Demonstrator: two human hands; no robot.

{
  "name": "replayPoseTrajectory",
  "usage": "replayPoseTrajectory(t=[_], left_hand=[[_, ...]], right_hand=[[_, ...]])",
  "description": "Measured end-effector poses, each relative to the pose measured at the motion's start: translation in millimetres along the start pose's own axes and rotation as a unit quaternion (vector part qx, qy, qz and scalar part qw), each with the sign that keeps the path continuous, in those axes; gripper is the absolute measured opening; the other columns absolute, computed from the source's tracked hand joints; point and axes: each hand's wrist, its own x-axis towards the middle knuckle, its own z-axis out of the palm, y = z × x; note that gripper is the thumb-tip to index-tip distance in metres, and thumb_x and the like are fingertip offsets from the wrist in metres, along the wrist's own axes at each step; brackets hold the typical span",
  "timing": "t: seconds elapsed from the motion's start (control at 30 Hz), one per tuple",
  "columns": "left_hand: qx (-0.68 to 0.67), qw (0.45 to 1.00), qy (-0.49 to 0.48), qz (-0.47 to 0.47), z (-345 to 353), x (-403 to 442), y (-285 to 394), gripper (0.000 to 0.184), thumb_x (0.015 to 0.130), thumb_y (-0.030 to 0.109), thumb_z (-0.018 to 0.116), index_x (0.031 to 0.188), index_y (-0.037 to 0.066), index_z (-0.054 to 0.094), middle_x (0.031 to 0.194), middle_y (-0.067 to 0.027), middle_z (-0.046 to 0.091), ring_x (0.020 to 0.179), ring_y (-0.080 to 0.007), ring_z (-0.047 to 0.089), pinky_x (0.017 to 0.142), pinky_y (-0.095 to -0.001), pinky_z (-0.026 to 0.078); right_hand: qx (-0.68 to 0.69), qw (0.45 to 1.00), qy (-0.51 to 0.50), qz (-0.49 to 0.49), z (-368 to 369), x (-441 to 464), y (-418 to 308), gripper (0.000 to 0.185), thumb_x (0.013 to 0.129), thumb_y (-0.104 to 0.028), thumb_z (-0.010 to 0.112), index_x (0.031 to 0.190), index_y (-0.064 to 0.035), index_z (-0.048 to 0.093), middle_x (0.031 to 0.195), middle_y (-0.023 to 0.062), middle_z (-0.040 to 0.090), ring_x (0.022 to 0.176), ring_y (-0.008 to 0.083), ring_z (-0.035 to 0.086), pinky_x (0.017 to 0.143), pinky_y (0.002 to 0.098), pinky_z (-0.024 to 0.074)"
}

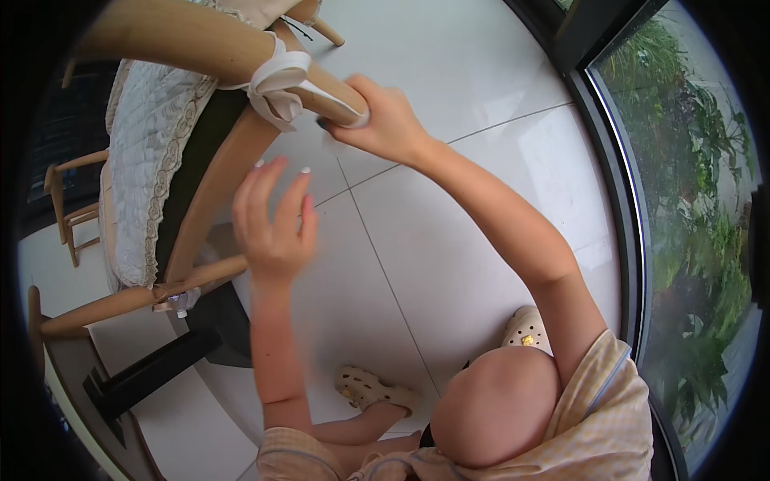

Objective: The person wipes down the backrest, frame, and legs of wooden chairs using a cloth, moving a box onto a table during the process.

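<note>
My right hand [373, 120] is wrapped round the lower end of a wooden chair leg [325, 90], at the upper middle. A white ribbon [279, 86] is tied in a bow round the leg, just left of that hand. My left hand [277, 220] is raised below the bow, fingers apart and slightly blurred, touching nothing that I can see. Behind it runs a curved wooden rail [212, 188] of the chair. A quilted white cushion [148, 152] with lace trim lies along the chair's dark green seat.
Another wooden chair [58, 200] stands at the far left. A black metal base [160, 369] is at the lower left, near a small clear plastic item [184, 303]. A glass door frame [622, 200] runs down the right. My shoes [373, 389] rest on the tiled floor [365, 264].
</note>
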Motion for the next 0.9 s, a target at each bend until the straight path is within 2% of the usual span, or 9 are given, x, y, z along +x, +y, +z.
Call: replayPoseTrajectory(t=[0.07,0.1,0.17,0.23,0.33,0.43,0.5,0.7,0.9], left_hand=[[0.036,0.997,0.03,0.064,-13.3,6.8,-10.4,0.028,0.07,0.008,0.062,0.098,0.011,0.059,0.113,-0.0085,0.05,0.101,-0.0279,0.048,0.091,-0.0385,0.033],[0.14,0.981,0.042,0.129,-18.2,10.1,-15.0,0.028,0.073,0.014,0.06,0.101,0.012,0.057,0.116,-0.01,0.048,0.103,-0.0287,0.046,0.09,-0.0384,0.033],[0.238,0.95,0.054,0.194,-22.1,22.0,-18.7,0.029,0.076,0.02,0.058,0.104,0.013,0.056,0.119,-0.0114,0.047,0.106,-0.0296,0.045,0.089,-0.0383,0.033],[0.261,0.946,0.173,0.085,-17.5,37.5,-20.2,0.039,0.08,0.034,0.051,0.113,0.013,0.05,0.122,-0.0157,0.043,0.109,-0.0321,0.041,0.088,-0.0396,0.032],[0.326,0.933,0.15,0.027,-5.6,45.1,-24.1,0.05,0.081,0.044,0.046,0.12,0.013,0.042,0.125,-0.0185,0.04,0.111,-0.034,0.039,0.089,-0.043,0.031],[0.31,0.936,0.16,0.042,-3.5,46.1,-29.9,0.054,0.08,0.047,0.046,0.121,0.011,0.04,0.126,-0.018,0.038,0.111,-0.0342,0.039,0.088,-0.0446,0.032],[0.321,0.934,0.154,0.045,-2.2,48.1,-30.6,0.056,0.08,0.047,0.046,0.122,0.01,0.038,0.126,-0.0188,0.037,0.111,-0.0344,0.04,0.087,-0.0448,0.033],[0.331,0.927,0.171,0.054,0.7,48.5,-30.1,0.056,0.079,0.046,0.047,0.118,0.007,0.039,0.12,-0.0196,0.04,0.106,-0.0335,0.043,0.083,-0.0427,0.035],[0.322,0.932,0.161,0.041,-2.2,47.8,-27.7,0.055,0.077,0.044,0.05,0.119,0.01,0.039,0.123,-0.0175,0.038,0.107,-0.032,0.042,0.085,-0.0417,0.034]], right_hand=[[-0.008,0.998,-0.023,-0.054,-4.9,23.8,-39.3,0.034,0.061,-0.024,0.068,0.083,-0.0017,0.055,0.073,0.0156,0.061,0.068,0.0291,0.059,0.061,0.034,0.0463],[-0.011,0.998,-0.014,-0.057,-5.1,29.3,-42.1,0.034,0.061,-0.024,0.068,0.083,-0.0017,0.055,0.073,0.0156,0.061,0.068,0.0291,0.059,0.061,0.034,0.0463],[0.023,0.996,-0.081,0.029,-4.6,35.4,-43.6,0.032,0.057,-0.026,0.067,0.074,-0.0004,0.056,0.068,0.0167,0.059,0.062,0.0295,0.058,0.059,0.0344,0.0457],[0.048,0.995,-0.077,0.049,-6.8,35.5,-42.7,0.03,0.054,-0.025,0.067,0.068,0.0,0.056,0.063,0.0157,0.058,0.057,0.028,0.056,0.057,0.0335,0.045],[0.098,0.985,-0.122,0.072,-9.0,33.8,-34.9,0.03,0.054,-0.024,0.067,0.069,0.0003,0.056,0.06,0.0129,0.057,0.053,0.0237,0.053,0.055,0.0315,0.0439],[0.15,0.973,-0.168,0.05,-12.0,23.4,-5.5,0.028,0.055,-0.021,0.067,0.07,-0.0002,0.056,0.06,0.01,0.055,0.054,0.0193,0.05,0.055,0.0293,0.0427],[0.144,0.969,-0.171,0.105,-11.3,0.2,33.3,0.023,0.056,-0.016,0.064,0.071,-0.0016,0.056,0.062,0.0084,0.056,0.059,0.0164,0.05,0.056,0.0288,0.042],[0.069,0.972,-0.125,0.184,-4.0,-63.7,135.3,0.017,0.057,-0.012,0.059,0.065,-0.002,0.048,0.063,0.0097,0.054,0.058,0.0199,0.048,0.056,0.0299,0.0411],[-0.029,0.967,-0.12,0.224,-4.1,-76.5,149.5,0.017,0.059,-0.014,0.059,0.067,-0.0028,0.049,0.069,0.0133,0.056,0.061,0.0235,0.051,0.057,0.032,0.0415]])
